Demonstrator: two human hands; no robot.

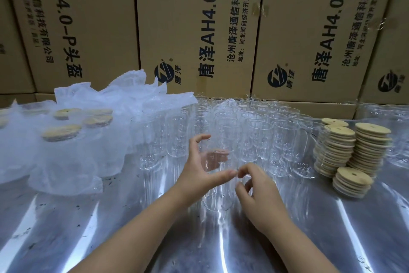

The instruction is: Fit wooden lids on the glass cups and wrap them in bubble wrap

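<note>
A clear glass cup (218, 195) stands upright without a lid on the shiny metal table (110, 228) at the centre. My left hand (197, 173) grips its left side, fingers curled behind the glass and thumb across the front. My right hand (259, 195) is at the cup's right side with loosely curled fingers, its index tip near my left thumb, holding nothing that I can see. Stacks of round wooden lids (371, 148) stand to the right. Several empty glass cups (243, 122) fill the table behind my hands.
At the left, several lidded cups wrapped in bubble wrap (62, 133) lie under loose bubble wrap sheets (99, 100). Large printed cardboard boxes (199, 29) wall off the back. More glasses (396, 131) stand at the far right.
</note>
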